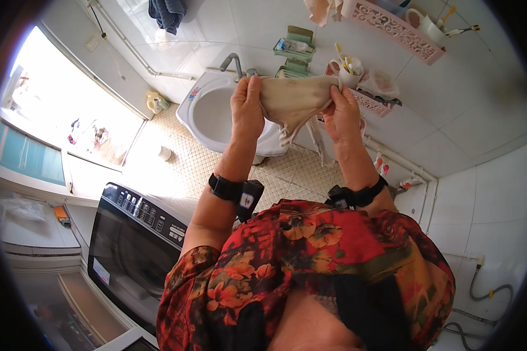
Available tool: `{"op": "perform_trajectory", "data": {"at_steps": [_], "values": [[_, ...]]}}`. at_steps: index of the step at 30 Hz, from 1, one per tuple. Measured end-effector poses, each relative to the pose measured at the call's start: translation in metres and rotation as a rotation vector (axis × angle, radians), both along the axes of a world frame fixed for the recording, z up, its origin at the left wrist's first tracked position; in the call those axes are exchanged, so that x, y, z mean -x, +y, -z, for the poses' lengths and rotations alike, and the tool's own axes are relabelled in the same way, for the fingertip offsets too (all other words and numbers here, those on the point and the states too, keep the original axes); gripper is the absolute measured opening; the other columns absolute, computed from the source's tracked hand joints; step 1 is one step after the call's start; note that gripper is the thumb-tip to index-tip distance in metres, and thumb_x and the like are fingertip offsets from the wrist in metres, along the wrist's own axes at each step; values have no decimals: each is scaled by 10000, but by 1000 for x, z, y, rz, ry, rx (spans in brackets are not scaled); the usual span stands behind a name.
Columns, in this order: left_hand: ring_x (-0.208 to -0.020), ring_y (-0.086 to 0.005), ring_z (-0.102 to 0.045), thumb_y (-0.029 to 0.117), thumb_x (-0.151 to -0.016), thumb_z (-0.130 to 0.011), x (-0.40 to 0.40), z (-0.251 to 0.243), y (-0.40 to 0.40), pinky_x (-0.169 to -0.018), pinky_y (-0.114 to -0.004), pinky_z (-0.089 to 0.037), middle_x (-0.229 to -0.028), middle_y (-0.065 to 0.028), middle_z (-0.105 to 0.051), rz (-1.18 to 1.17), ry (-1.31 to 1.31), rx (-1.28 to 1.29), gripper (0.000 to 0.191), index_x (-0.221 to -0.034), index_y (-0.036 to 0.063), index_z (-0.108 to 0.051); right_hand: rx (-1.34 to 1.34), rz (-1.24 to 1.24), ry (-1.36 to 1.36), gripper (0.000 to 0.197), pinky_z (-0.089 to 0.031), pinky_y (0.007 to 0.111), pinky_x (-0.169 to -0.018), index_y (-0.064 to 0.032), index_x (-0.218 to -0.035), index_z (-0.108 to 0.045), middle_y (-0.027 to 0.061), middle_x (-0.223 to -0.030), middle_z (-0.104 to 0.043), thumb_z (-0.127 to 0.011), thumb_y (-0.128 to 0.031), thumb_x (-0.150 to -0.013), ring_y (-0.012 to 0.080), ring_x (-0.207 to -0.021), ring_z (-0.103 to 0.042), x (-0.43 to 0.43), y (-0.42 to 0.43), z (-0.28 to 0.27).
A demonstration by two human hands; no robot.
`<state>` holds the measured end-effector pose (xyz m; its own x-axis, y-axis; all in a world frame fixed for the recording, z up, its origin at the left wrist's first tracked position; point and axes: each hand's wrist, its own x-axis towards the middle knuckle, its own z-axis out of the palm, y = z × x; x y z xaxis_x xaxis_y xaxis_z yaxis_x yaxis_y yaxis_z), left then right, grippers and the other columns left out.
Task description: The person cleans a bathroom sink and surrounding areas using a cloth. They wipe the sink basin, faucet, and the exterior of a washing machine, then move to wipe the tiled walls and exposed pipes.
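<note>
A beige stretchy cloth [296, 98] with faint greyish marks is spread between my hands. My left hand [247, 107] pinches its left end, thumb on top. At the opposite end, my right hand [342, 115] grips the upper corner. The lower part bunches to a drooping point in the middle, and a thin strip of fabric [317, 140] dangles beside my right hand. Behind the cloth and my left hand stands a white washbasin [211, 118], partly hidden by them. Its grey faucet [232, 61] rises at the back edge.
Green soap racks [295, 55] and pink wall baskets [395, 33] hold toiletries; a white cup [350, 72] carries toothbrushes. To the left are a black-topped washing machine [136, 245], a small white container [164, 153] on the tiled floor, and a bright doorway. Pipes [404, 164] run along the right wall.
</note>
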<state>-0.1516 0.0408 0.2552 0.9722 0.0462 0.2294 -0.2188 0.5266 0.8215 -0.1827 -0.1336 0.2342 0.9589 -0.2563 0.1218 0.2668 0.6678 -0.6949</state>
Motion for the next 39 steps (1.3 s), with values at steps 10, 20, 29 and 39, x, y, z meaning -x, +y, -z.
{"op": "perform_trajectory", "data": {"at_steps": [10,20,29,39], "values": [[-757,-151,-533,225,-912,-407,-7,6,-11,-694,-273,-470,-848,-57,-544,291,272,400,225,-915,24,-507,270,-197,241,236,-496,275,-667,-10,-1066,-487,94,-958,-557,-481,-119,-856,151,-822,-573,10,-22,12],[-881,-251,-526,257,-922,-351,-33,23,-12,-816,-380,-438,-959,-132,-538,650,525,731,289,-981,3,-477,1563,658,-858,398,-345,429,-899,-87,-1020,-531,143,-1196,-420,-680,-78,-651,334,-1122,-384,31,20,9],[-824,-180,-547,239,-881,-457,-27,43,5,-677,-290,-479,-930,-128,-535,537,262,-190,271,-1007,-1,-469,329,116,-206,30,-443,218,-616,-46,-859,-505,52,-831,-548,-508,-58,-831,115,-683,-536,8,32,-26],[-928,-146,-503,178,-815,-580,17,-7,-12,-775,-273,-431,-981,-88,-549,196,-222,-325,227,-927,-19,-584,359,28,-194,76,-444,182,-605,-23,-870,-555,9,-766,-569,-580,-59,-808,53,-675,-521,-7,51,-8]]}}
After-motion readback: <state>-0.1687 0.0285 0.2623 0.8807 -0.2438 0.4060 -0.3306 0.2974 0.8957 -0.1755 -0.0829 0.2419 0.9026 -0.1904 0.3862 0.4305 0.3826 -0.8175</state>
